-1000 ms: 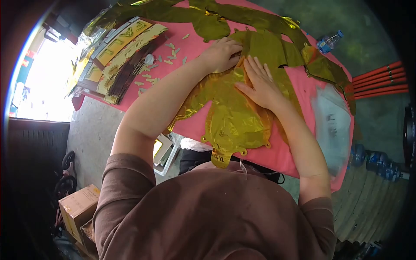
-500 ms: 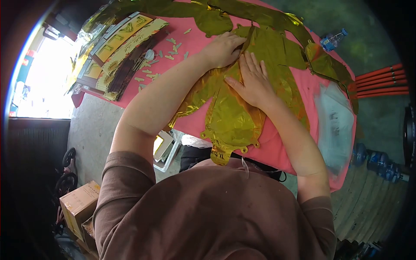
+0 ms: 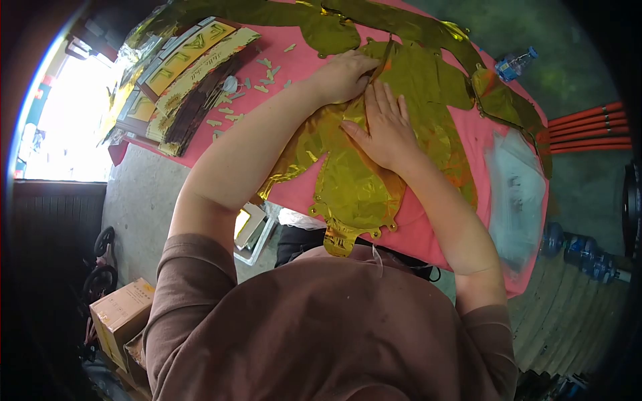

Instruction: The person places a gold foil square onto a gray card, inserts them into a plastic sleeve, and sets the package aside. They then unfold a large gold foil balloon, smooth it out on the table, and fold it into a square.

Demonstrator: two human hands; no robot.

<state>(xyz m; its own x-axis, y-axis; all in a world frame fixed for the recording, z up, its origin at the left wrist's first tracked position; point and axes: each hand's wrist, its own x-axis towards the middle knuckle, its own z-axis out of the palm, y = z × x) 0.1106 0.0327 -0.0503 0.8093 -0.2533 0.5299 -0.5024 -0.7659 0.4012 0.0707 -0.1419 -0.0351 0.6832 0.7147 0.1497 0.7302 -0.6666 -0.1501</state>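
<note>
A flat gold foil balloon [image 3: 358,190] with small tabs along its edge lies over the pink-covered table [image 3: 304,184]. My left hand [image 3: 346,75] is at a raised fold near its upper part, fingers curled over the foil and closed on it. Right beside it, my right hand [image 3: 389,130] rests flat on the foil, its fingers stretched out and the thumb apart. More gold foil [image 3: 428,77] spreads beyond both hands, and another gold foil piece [image 3: 394,23] runs along the far edge. What lies beneath my palms is hidden.
Packaged card sets [image 3: 194,63] are stacked at the left, near scattered small pale pieces [image 3: 266,75]. Clear plastic bags [image 3: 515,194] lie on the right side. A plastic bottle [image 3: 516,63] is at the far right edge; a cardboard box [image 3: 124,307] stands on the floor, lower left.
My right hand has slid slightly left and up along the foil, closer to the fold. My left hand stays almost in place at the fold.
</note>
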